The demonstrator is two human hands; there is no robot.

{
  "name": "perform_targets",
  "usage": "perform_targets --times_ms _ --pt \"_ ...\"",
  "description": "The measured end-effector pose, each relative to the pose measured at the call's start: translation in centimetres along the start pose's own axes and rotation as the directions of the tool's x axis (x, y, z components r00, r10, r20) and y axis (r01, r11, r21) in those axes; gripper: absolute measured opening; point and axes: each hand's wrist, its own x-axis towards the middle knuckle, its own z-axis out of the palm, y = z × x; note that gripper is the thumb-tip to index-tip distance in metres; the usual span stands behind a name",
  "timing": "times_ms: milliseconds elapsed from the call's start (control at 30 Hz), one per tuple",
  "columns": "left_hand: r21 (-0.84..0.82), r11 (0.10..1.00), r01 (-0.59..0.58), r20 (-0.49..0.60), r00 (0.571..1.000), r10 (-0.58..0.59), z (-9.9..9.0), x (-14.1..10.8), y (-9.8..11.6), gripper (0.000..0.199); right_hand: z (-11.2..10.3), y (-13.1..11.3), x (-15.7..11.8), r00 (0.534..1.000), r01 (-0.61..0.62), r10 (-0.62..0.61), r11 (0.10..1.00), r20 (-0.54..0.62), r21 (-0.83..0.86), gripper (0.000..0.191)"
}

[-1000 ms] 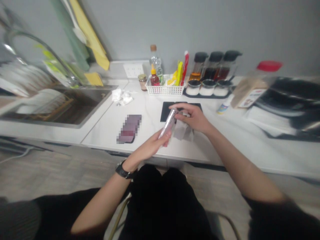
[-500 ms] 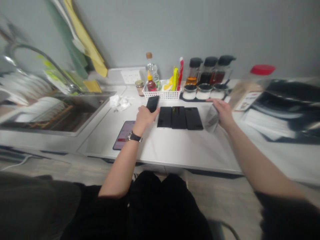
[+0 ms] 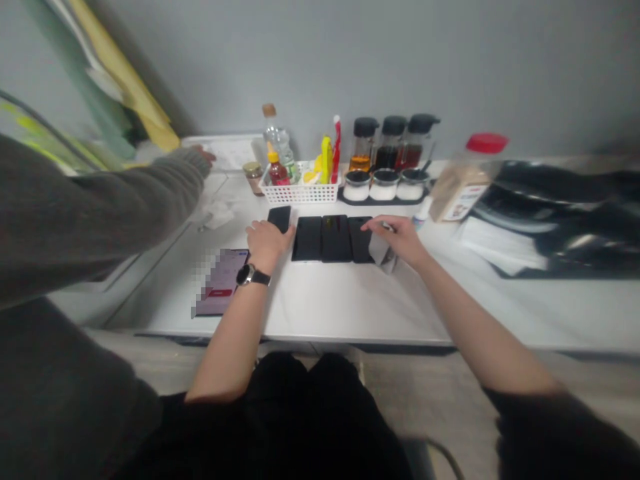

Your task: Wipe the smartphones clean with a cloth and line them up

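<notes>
Three dark phones lie side by side on the white counter: a left one, a middle one and a right one. My left hand is at the lower edge of a fourth black phone, its thumb and fingers around that end. A grey cloth hangs from my right hand, which pinches it over the right phone. Beside my left wrist lies a tablet with a lit pinkish screen, partly covered by my forearm.
Another person's grey sleeve reaches in from the left toward the wall. Behind the phones stand a white basket with bottles, sauce bottles and seasoning jars. A red-lidded container and a black stove are at right.
My left hand and its phone have come down to the counter. My right hand has moved left with the cloth, over the right phone. Another person's arm has entered from the left.
</notes>
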Motion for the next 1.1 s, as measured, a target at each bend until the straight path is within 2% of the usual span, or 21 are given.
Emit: perform_targets --times_ms 400,733,1100 --pt "0.053 0.998 -0.020 -0.026 0.999 0.021 0.7 -0.7 0.2 0.078 -0.4 0.4 0.0 0.998 0.007 -0.007 1.000 -0.058 -0.003 0.038" --pt "0.044 0.999 -0.016 -0.039 0.999 0.017 0.9 -1.9 0.2 0.079 -0.6 0.3 0.0 0.994 0.006 -0.008 1.000 -0.109 -0.019 0.042" --pt "0.019 1.000 -0.023 -0.025 0.999 0.023 1.0 -2.0 0.0 0.079 -0.4 0.2 0.0 0.994 0.007 -0.009 1.000 -0.109 -0.018 0.044"
